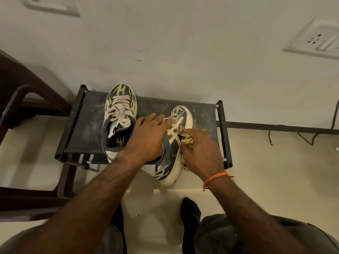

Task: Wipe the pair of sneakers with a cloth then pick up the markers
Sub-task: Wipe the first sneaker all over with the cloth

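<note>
Nearest the camera, the person's knees and two dark-socked feet [189,215] are seen on the pale floor [275,162]. Both forearms are stretched forward from there. An orange thread band [216,177] is worn on the right wrist.

The right hand [199,153] is curled around a bunched yellow cloth [188,139], which is pressed against the outer side of the right sneaker [172,149], by its cream stripes and sole. More of the cloth is seen hanging below the hand, beside the heel part of the sole. The left hand [146,136] is laid over the top of the same sneaker, with fingers fairly straight and spread across the laces; nothing is gripped by it, and the shoe is steadied under the palm. This sneaker is tilted onto its side, and its heel is projected past the near edge of the bench [88,129].

Just beside it, to the left, the left sneaker [119,118] is stood upright on the bench, with its toe pointed toward the wall and its pale laces loosely tied. The bench surface is dark and dusted with pale marks.

A dark brown chair [27,110] is placed at the left. Farther off, the white wall [183,43] is seen, with a socket plate [315,41] at the right and a thin cable [311,138] low down. No markers can be made out.
</note>
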